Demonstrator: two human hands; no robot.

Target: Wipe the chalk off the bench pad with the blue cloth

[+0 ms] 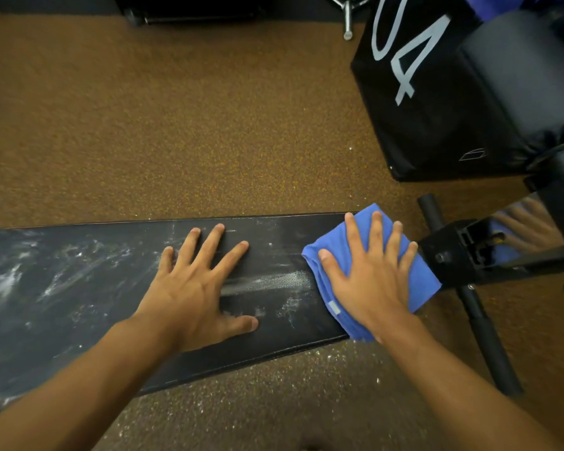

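Observation:
The black bench pad (274, 236) runs from the left edge to right of centre, smeared with white chalk (274, 281), heaviest at its left part. A folded blue cloth (420, 281) lies on the pad's right end, partly over the edge. My right hand (368, 275) presses flat on the cloth with fingers spread and straight. My left hand (196, 281) rests flat on the pad's middle, fingers spread, holding nothing.
Brown speckled floor (176, 125) surrounds the bench, with chalk dust in front of it. A black box with a grey "04" (430, 92) stands at the upper right. The bench's black metal frame and legs (479, 307) stick out right of the pad.

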